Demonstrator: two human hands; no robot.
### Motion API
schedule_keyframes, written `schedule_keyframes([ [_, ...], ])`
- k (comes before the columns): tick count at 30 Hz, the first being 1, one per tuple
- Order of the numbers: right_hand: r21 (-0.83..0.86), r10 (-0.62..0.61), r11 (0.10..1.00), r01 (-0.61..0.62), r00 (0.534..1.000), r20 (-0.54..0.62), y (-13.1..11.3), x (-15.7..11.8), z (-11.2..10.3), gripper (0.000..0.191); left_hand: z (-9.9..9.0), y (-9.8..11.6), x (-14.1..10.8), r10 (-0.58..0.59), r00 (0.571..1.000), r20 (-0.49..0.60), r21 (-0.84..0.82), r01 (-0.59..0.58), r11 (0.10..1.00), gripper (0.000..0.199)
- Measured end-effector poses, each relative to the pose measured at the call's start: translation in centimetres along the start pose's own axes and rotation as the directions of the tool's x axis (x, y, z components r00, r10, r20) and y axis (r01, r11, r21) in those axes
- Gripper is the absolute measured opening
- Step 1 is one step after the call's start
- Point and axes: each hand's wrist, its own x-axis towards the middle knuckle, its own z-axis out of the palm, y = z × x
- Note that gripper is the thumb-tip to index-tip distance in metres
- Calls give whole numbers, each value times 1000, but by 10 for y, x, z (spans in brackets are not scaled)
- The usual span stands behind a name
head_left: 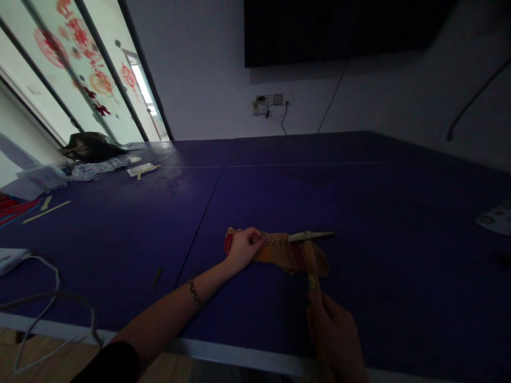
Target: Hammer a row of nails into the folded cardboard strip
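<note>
My right hand (333, 330) is wrapped round the wooden handle of a hammer (310, 235), its metal head over the right part of a flat tan piece (281, 259) with red bands. That piece lies on the table; whether it is cloth or board I cannot tell. A row of small, thin dark marks or pins shows along its upper middle, too small to name. At the left end of this row, the fingers of my left hand (245, 247) are pinched together while the hand rests on the piece. What sits between those fingertips is too small to make out.
The purple table (379, 202) has a seam left of my hands. A small dark rod (157, 277) lies near my left forearm. At left are a white power strip (11, 260) with cables, red items (16, 208), papers and a dark bag (90, 147).
</note>
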Motion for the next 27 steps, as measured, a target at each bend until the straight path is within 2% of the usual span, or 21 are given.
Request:
schedule_keyframes([
  [5, -7, 4, 1000, -4, 999, -40, -4, -3, 1, 45, 4, -13, 2, 29, 998, 48, 77, -33, 997, 3],
  [9, 57, 65, 996, -63, 998, -18, -3, -1, -1, 47, 4, -16, 1, 4, 999, 54, 34, -6, 999, 6],
  [11, 96, 83, 992, -81, 996, -17, -3, -1, -1, 48, 4, -16, 0, -5, 998, 60, 22, 3, 1000, 6],
  [14, 116, 97, 989, -92, 994, -40, -5, -2, 0, 48, 3, -14, -1, 18, 997, 81, 111, -27, 993, 9],
  [18, 86, 111, 990, -108, 993, -34, -7, -3, -1, 49, 1, -10, -2, 61, 989, 135, 239, -92, 967, 15],
  [21, 46, 96, 995, -94, 995, -42, -5, -3, -2, 49, -2, -8, -3, 40, 987, 154, 288, -83, 954, 17],
  [27, 93, 111, 990, -107, 993, -38, 0, -1, -2, 46, -6, -6, -2, 38, 983, 182, 262, -86, 961, 17],
])
